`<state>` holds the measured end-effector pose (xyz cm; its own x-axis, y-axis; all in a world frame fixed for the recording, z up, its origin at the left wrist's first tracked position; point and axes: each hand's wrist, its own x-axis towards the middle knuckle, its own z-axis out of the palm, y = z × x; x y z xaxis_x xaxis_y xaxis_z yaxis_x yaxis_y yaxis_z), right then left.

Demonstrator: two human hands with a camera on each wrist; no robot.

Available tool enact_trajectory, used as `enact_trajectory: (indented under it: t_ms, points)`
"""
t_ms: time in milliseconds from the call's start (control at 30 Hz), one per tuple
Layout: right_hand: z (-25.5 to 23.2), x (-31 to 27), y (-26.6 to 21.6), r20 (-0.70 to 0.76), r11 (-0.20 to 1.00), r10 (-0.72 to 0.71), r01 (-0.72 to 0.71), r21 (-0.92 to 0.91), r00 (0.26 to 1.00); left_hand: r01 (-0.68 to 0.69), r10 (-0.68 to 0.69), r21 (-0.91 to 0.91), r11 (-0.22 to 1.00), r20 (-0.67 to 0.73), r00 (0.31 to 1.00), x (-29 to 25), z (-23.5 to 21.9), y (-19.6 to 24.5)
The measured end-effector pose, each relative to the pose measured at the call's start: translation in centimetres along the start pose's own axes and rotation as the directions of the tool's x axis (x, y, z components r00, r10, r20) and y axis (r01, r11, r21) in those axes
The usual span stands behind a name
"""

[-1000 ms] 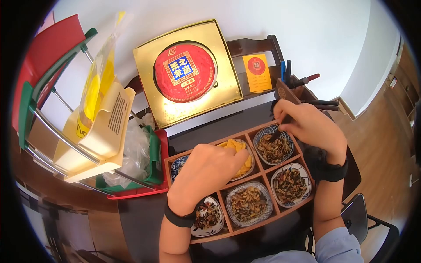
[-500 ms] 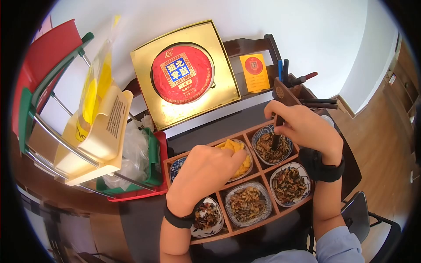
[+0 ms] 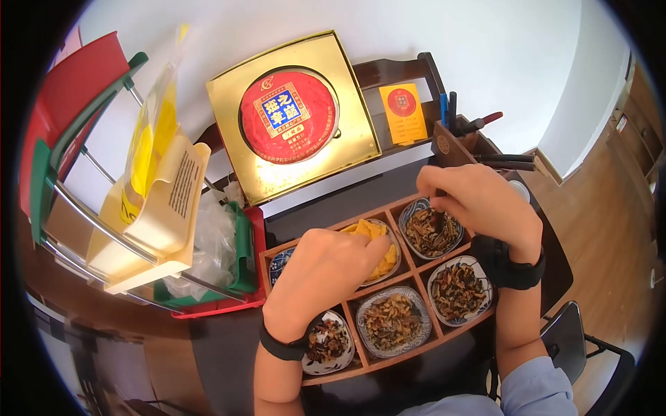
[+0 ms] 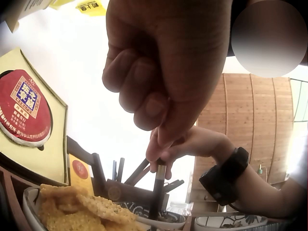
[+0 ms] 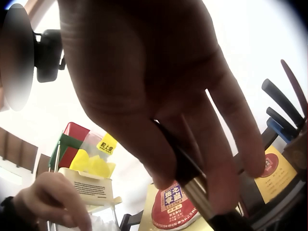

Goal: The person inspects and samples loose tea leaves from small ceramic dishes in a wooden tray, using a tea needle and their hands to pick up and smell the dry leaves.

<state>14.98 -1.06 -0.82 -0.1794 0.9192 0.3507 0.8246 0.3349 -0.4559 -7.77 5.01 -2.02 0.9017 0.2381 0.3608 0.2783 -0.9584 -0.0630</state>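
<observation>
My left hand hangs over the wooden tray beside a dish of yellow chips; in the left wrist view this hand has its fingers curled, and nothing shows in them. With thumb and fingers, my right hand pinches a dark stick with a gold band, held steeply. Its lower end reaches into the upper right dish of dried, shredded bits. The right wrist view shows the right hand close up around the stick.
More dishes of dried bits fill other tray compartments. Behind the tray stand a gold box, a yellow card and a wooden pen holder. At left is a rack with a cream bin and a red-green basket.
My right hand has shifted a little left and down, and the stick's lower end has moved within the dish. My left hand has stayed nearly still.
</observation>
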Motion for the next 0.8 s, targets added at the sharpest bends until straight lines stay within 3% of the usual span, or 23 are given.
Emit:
enact_trajectory:
  t_ms: [100,167,300,400,500,600,667,800]
  points:
    - [-0.6,-0.2,-0.5,0.076,0.985,-0.061,0.072,-0.154,0.995,0.003,-0.003,0.003,1.000,-0.003,1.000,-0.1,0.0,0.0]
    - [-0.9,-0.4,-1.1,-0.116,0.987,-0.118,0.103,-0.125,0.986,-0.003,0.003,-0.013,1.000,-0.006,1.000,-0.1,0.0,0.0]
    - [-0.6,-0.3,-0.9,-0.110,0.993,-0.065,0.053,-0.107,0.992,0.001,-0.001,-0.026,1.000,-0.013,1.000,-0.2,0.2,0.0]
    - [0.4,-0.2,-0.2,-0.003,0.999,0.002,-0.002,-0.035,1.000,-0.002,0.002,-0.008,1.000,-0.012,1.000,0.0,0.1,0.0]
    - [-0.3,-0.3,-0.5,0.048,0.991,-0.038,0.044,-0.124,0.998,0.001,-0.001,0.002,1.000,-0.014,1.000,-0.1,0.2,0.0]
    - [-1.1,-0.5,-0.8,-0.030,0.986,-0.108,0.103,-0.129,0.994,0.001,-0.001,-0.009,1.000,-0.001,1.000,-0.1,0.1,-0.1]
    - [-1.3,-0.5,-1.0,-0.188,0.994,-0.075,0.057,-0.096,0.979,-0.002,0.002,-0.016,1.000,-0.002,1.000,-0.1,0.2,-0.1]
    - [-0.4,-0.2,-0.3,-0.138,0.999,-0.051,0.050,-0.016,0.989,-0.007,0.007,0.006,1.000,-0.010,1.000,0.0,0.2,0.0]
